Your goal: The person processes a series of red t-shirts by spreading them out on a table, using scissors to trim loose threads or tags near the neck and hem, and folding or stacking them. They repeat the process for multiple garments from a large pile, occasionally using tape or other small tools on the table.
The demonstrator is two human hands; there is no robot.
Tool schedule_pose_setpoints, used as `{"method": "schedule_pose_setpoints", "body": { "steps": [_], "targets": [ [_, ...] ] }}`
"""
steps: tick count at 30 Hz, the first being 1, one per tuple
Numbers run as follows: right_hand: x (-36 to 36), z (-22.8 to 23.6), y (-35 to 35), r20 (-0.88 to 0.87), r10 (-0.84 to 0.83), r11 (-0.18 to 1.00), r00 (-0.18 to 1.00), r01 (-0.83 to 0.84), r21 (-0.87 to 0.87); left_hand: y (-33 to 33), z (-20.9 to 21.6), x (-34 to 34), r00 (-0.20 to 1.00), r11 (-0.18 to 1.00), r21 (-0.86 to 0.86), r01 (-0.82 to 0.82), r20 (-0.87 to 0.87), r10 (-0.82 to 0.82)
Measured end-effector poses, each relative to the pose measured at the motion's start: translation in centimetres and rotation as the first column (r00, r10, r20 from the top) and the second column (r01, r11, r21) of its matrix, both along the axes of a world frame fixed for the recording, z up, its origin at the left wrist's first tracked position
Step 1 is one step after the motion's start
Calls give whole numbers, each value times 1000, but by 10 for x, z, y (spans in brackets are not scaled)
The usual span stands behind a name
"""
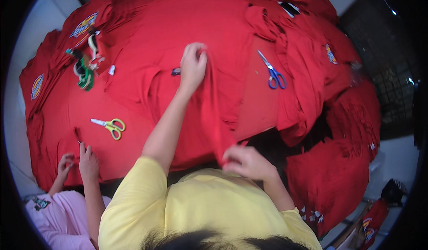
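A red shirt (214,98) is stretched between my two hands over the table, its edge pulled into a long fold. My left hand (194,67) reaches to the far end of this fold, fingers closed on the cloth beside a small dark label (176,72). Close to my body, at the table's near edge, my right hand (249,163) grips the other end; it is slightly smeared by motion. Blue-handled scissors (272,73) lie to the right, and yellow-handled scissors (109,127) to the left, both untouched.
Red shirts with printed emblems cover the table's far and side edges. A green tape dispenser (83,71) stands at the far left. Beside me at the lower left, a co-worker's hands (88,163) handle red cloth. A large red cloth pile (327,178) hangs at the right.
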State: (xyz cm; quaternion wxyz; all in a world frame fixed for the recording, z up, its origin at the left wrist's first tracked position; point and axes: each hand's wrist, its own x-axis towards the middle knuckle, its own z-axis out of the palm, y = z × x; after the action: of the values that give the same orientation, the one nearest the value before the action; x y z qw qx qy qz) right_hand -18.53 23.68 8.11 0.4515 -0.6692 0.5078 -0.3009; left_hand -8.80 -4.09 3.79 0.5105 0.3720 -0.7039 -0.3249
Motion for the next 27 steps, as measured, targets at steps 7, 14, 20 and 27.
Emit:
{"method": "schedule_pose_setpoints", "body": {
  "steps": [7,14,20,27],
  "targets": [
    [6,34,-160,-309,-82,839,947,-102,-535,158,-8,184,976,788,615,14,-180,124],
    [137,-49,-326,-469,91,727,879,-380,-572,220,26,213,953,860,439,-261,-22,301],
    [98,-34,-311,-311,99,734,945,-280,-619,275,93,280,668,668,26,-744,45,742],
    [-9,84,-133,562,172,976,809,-61,-211,353,175,320,634,582,-471,-663,59,771]
  ]
}}
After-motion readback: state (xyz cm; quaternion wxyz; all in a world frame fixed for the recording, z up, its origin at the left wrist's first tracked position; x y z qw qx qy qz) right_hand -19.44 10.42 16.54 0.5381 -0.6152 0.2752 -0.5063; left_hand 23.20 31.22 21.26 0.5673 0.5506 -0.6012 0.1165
